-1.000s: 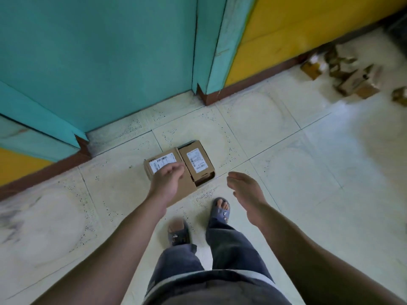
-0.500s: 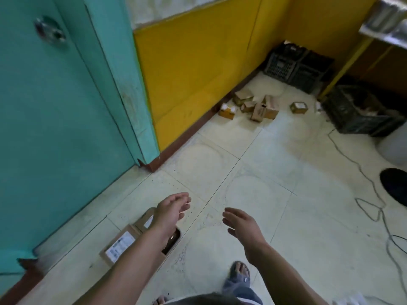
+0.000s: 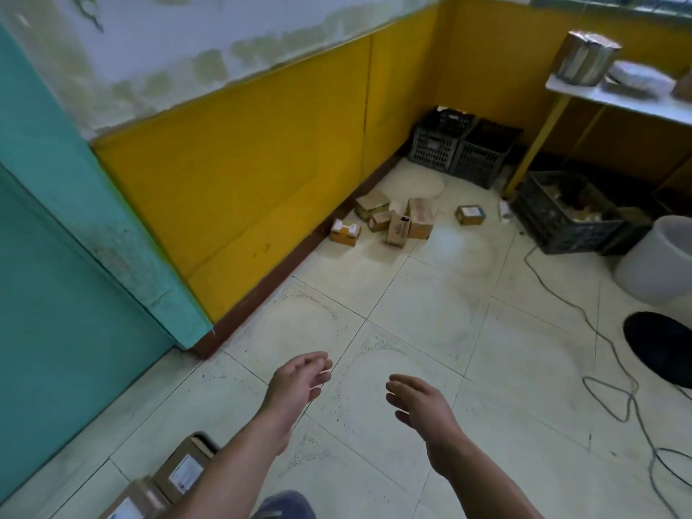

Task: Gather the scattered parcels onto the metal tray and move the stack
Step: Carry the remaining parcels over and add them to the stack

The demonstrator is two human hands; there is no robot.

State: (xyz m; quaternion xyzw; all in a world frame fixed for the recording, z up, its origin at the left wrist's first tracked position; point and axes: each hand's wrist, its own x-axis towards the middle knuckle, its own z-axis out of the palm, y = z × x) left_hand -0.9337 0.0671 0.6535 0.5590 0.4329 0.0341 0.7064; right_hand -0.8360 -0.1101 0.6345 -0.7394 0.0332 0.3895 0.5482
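Several small cardboard parcels (image 3: pixel 397 219) lie scattered on the tiled floor by the yellow wall, far ahead of me; one more parcel (image 3: pixel 470 214) sits a little to their right. Two labelled parcels (image 3: pixel 183 470) lie side by side on the floor at the bottom left, beneath my left forearm. My left hand (image 3: pixel 297 382) and my right hand (image 3: pixel 421 406) hover over bare floor, both empty with fingers loosely apart. No metal tray is visible.
Black plastic crates (image 3: pixel 458 147) stand in the corner, another crate (image 3: pixel 561 215) under a white table (image 3: pixel 618 101) holding a metal pot. A white bucket (image 3: pixel 659 256), a dark round mat (image 3: pixel 661 344) and a loose cable (image 3: pixel 606 391) lie at the right. A teal door (image 3: pixel 56 275) is at the left.
My left hand has come off the two parcels by the door. My view has swung up and right toward the scattered parcels, and both hands now hang empty over the floor.
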